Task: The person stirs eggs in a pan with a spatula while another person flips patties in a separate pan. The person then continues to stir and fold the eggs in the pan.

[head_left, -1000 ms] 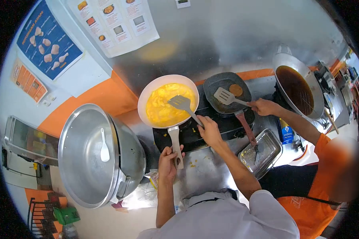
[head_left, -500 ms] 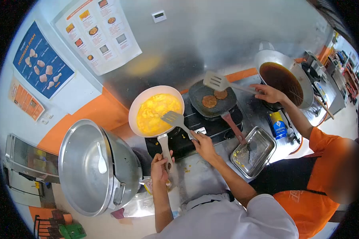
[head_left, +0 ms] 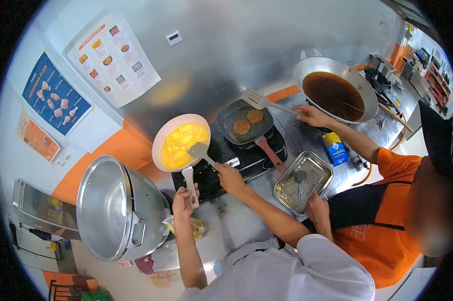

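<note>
My left hand is closed round the pale handle of a frying pan with a light pink rim. Soft yellow scrambled egg covers much of its inside. My right hand grips a grey slotted spatula, whose blade is at the right side of the egg. To the right, a dark square pan with a reddish handle holds two brown patties. A co-worker's hand holds another slotted spatula above it; that person's other hand is at a metal tray.
A large metal pot stands on the left. A wok of dark liquid sits at the back right, near a blue and yellow packet. The black stove lies under the pans. The co-worker in orange stands close on my right.
My view has shifted, so the scene sits further left. My spatula stays at the egg. The co-worker's second hand has come into view at the metal tray.
</note>
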`<state>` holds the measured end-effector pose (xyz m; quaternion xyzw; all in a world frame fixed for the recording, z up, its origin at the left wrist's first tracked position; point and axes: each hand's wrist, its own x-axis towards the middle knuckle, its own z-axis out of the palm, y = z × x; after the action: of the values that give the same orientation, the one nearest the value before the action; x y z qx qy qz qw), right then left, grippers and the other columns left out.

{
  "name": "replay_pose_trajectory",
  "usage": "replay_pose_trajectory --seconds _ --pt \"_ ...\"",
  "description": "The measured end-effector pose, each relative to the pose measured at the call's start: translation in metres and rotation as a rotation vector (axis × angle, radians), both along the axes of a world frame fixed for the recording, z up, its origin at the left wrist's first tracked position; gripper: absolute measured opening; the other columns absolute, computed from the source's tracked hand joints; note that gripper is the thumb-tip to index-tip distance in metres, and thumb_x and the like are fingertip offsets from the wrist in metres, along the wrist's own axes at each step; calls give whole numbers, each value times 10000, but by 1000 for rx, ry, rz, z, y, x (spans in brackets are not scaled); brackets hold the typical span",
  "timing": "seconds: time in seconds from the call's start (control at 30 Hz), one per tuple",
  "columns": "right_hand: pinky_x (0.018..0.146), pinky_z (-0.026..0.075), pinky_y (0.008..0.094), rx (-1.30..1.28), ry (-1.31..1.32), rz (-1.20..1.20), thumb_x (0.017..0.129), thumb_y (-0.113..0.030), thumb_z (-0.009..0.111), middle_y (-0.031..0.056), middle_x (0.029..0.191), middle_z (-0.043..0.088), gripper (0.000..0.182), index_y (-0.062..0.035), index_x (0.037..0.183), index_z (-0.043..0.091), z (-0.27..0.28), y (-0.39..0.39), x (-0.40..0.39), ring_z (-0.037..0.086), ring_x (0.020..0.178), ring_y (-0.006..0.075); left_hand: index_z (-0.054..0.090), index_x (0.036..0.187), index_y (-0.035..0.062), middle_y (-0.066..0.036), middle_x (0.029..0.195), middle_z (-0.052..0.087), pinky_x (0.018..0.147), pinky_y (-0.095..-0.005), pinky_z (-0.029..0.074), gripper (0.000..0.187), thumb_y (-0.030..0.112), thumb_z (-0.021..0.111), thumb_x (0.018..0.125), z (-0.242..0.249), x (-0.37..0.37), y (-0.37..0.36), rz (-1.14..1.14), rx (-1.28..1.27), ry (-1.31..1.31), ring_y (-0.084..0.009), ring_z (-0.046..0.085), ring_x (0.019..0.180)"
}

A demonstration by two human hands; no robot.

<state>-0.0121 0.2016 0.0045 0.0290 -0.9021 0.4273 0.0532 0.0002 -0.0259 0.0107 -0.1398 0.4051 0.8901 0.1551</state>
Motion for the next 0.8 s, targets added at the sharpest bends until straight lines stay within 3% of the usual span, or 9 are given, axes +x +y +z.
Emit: replay_pose_trajectory --seconds 0.2,0.4,0.67,0.73,0.8 --pt "803 497 482 -73 82 48 776 8 555 235 1032 572 433 22 1207 517 3 0 1 593 932 417 357 695 108 -209 1035 601 820 -405 554 285 -141 453 796 5 1 7 31 -132 -8 -297 613 1081" --pt "744 505 503 31 43 120 826 -24 579 238 944 593 376 -29 1199 529 13 7 -4 603 868 440 368 706 88 -242 1055 600 790 -417 572 241 -118 456 794 8 1 12 122 -126 -22 -325 624 1050" --pt "771 486 494 -112 128 61 785 -38 601 257 955 585 427 -8 1207 540 0 9 -11 580 895 446 408 736 79 -228 1067 614 804 -400 562 214 -103 469 831 0 5 9 88 -158 50 -307 627 1025" --pt "778 478 488 -212 211 59 789 -39 604 257 970 586 418 -4 1202 549 3 6 -17 575 903 447 459 914 8 -244 1126 587 812 -407 564 112 -89 465 858 -6 3 1 30 -150 29 -310 625 1010" --pt "782 473 478 -238 236 52 793 -44 608 249 969 586 409 11 1194 551 1 3 -19 572 914 438 444 889 17 -252 1119 588 810 -410 564 115 -88 476 856 -3 1 4 28 -154 17 -313 623 1005"
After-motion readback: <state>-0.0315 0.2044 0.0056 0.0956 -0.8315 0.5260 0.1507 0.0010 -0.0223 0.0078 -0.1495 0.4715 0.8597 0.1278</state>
